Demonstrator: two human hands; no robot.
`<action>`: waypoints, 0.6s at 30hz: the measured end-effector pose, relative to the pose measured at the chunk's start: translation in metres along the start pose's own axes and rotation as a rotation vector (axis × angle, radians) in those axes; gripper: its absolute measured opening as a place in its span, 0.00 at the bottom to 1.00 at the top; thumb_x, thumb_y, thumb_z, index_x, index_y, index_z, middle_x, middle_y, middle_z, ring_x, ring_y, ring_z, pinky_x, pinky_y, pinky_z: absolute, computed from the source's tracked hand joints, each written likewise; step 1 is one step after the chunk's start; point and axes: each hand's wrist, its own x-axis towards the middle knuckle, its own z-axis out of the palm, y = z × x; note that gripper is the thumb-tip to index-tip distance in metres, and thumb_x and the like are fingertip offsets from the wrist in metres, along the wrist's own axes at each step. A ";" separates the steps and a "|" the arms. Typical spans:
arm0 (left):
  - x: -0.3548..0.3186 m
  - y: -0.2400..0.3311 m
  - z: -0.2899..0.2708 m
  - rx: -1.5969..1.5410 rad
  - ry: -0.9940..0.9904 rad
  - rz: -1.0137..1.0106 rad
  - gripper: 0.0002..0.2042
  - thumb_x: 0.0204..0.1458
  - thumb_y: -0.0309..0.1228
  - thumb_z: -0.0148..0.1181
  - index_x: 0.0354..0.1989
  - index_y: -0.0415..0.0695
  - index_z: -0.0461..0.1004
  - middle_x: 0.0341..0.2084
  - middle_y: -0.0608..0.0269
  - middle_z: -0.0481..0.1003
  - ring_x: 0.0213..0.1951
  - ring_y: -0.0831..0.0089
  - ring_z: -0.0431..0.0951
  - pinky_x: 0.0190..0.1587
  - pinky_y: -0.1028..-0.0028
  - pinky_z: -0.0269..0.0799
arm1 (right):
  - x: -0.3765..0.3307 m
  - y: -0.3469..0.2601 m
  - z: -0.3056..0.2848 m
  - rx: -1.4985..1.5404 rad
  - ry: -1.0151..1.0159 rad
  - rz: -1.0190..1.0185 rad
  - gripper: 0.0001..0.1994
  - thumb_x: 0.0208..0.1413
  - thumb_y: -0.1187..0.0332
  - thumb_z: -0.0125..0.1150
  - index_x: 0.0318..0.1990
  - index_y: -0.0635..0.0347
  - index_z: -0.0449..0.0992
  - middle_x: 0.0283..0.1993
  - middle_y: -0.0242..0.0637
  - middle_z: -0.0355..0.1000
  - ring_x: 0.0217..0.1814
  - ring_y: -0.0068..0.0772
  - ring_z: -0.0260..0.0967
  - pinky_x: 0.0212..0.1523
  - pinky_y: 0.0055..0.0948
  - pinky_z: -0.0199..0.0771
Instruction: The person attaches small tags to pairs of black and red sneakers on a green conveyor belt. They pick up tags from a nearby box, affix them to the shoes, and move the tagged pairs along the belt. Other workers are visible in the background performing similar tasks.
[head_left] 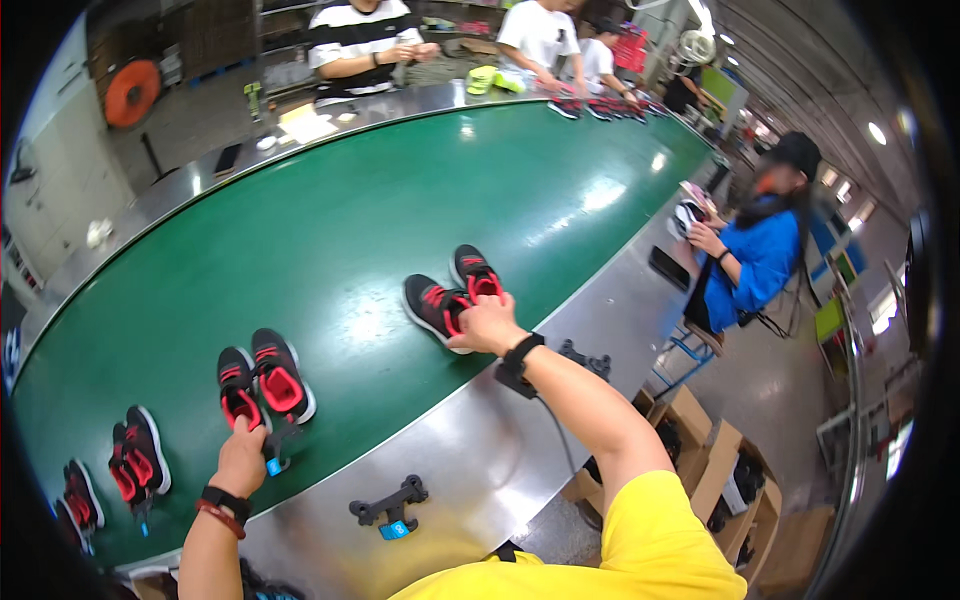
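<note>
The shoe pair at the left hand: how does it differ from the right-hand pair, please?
The left-hand pair has a blue tag near its heels; the right-hand pair shows none. The left-hand pair's red linings show plainly; the right hand mostly covers those of the right-hand pair. Both are black and red.

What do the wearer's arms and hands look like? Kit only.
Left hand and right hand ungloved. Left wrist: black band, reddish bracelet. Right wrist: black strap, dark boxy unit against it; thin dark cable beside the forearm. Right arm: short yellow sleeve.
</note>
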 end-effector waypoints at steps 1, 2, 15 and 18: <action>-0.004 -0.001 -0.002 -0.008 0.005 0.003 0.14 0.45 0.17 0.53 0.41 0.44 0.73 0.44 0.44 0.65 0.40 0.43 0.75 0.42 0.53 0.73 | 0.001 -0.004 -0.001 -0.016 -0.006 -0.050 0.25 0.37 0.40 0.69 0.37 0.48 0.85 0.48 0.46 0.71 0.59 0.46 0.62 0.59 0.50 0.54; -0.002 -0.001 -0.004 -0.008 0.012 0.032 0.15 0.45 0.18 0.52 0.43 0.44 0.72 0.44 0.44 0.65 0.40 0.43 0.74 0.42 0.53 0.73 | -0.002 -0.004 -0.005 -0.027 0.032 -0.065 0.24 0.37 0.41 0.70 0.35 0.48 0.84 0.47 0.45 0.72 0.58 0.47 0.62 0.58 0.50 0.54; -0.013 -0.016 0.003 -0.058 0.035 0.062 0.11 0.51 0.26 0.51 0.43 0.45 0.73 0.44 0.44 0.68 0.41 0.47 0.77 0.43 0.53 0.74 | -0.017 -0.146 0.026 0.320 0.467 -0.306 0.18 0.35 0.55 0.76 0.23 0.58 0.77 0.34 0.45 0.71 0.42 0.52 0.69 0.44 0.47 0.66; -0.022 -0.012 -0.004 -0.114 -0.006 -0.036 0.11 0.51 0.25 0.52 0.43 0.45 0.74 0.42 0.46 0.66 0.40 0.49 0.77 0.42 0.55 0.73 | -0.032 -0.183 0.029 0.289 0.370 -0.356 0.17 0.36 0.55 0.76 0.24 0.57 0.77 0.39 0.47 0.68 0.49 0.52 0.65 0.57 0.49 0.58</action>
